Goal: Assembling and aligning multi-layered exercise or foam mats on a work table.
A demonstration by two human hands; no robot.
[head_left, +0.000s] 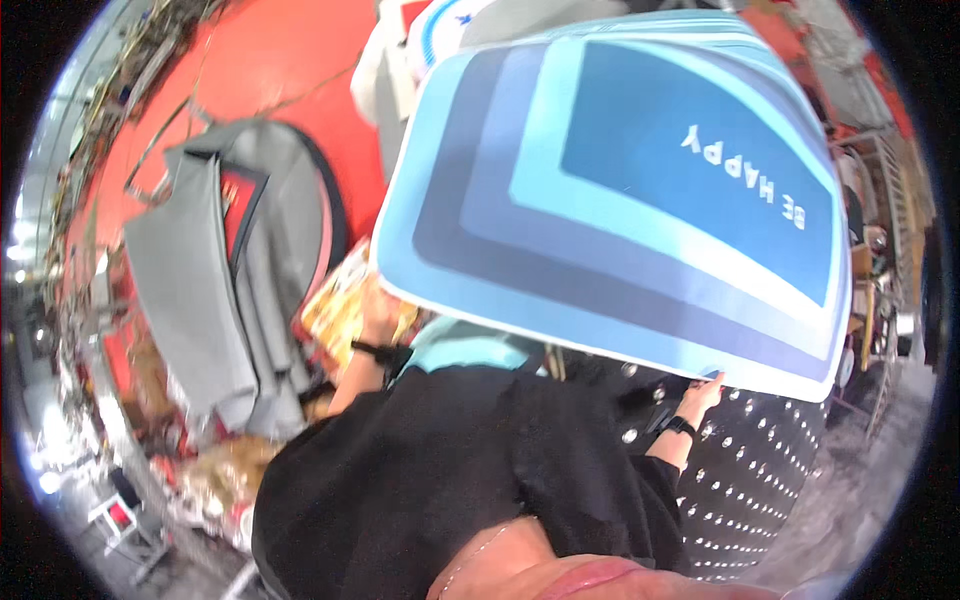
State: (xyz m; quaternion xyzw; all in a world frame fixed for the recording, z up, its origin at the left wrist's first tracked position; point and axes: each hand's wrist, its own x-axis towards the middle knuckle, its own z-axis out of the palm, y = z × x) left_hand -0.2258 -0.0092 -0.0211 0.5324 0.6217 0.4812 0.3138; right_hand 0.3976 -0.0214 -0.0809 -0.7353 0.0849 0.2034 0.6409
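Observation:
A large mat with rounded corners and nested bands of blue, slate and turquoise is spread out in front of me, tilted, with white lettering on its dark blue middle. My right hand pinches its near edge toward the right corner, the thumb on top and the other fingers mostly hidden underneath. At the near left corner, my left hand holds the mat's edge, its fingertips partly covered by it. Each wrist wears a black band. A pale turquoise piece shows below the near edge, between my hands.
Grey folded mats and a round dark-edged one lie on the red surface to the left. A yellow patterned piece lies beside my left hand. Black cloth with white dots hangs at the near right. A metal rack stands far right.

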